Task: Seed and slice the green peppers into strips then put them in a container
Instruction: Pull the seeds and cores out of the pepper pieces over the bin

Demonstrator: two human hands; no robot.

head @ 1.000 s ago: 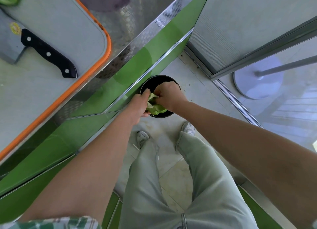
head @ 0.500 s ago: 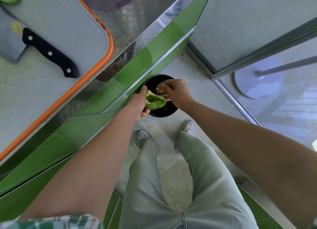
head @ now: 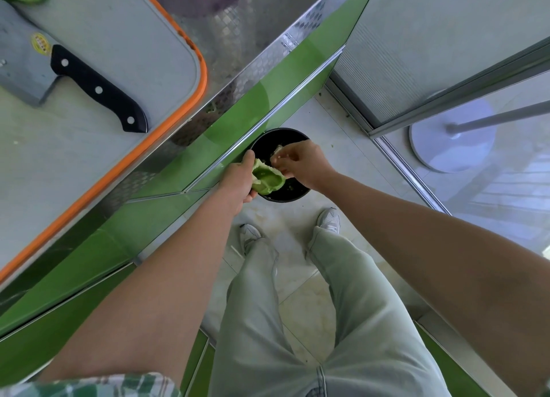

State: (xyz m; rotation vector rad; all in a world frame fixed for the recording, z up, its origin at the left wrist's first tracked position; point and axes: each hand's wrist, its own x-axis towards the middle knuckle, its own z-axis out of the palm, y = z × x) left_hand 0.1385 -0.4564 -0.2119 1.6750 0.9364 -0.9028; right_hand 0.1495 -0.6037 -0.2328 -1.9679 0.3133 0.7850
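Green pepper half (head: 265,180) lies in the left hand (head: 238,178), whose fingers curl around it, above the black bin (head: 284,200) on the floor below the counter's front edge. The right hand (head: 304,165) pinches a pale seed piece (head: 278,150) just beside it.

green pepper half (head: 267,179) | cut side up | held above black bin (head: 284,131)

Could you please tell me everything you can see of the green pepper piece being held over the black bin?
The green pepper piece is a hollowed half, light green with a paler, whitish cut rim, its open cavity facing the camera. The left hand grips it from one side above the black bin on the floor. The right hand touches its far edge while pinching a pale core scrap. Whether seeds remain inside is unclear.
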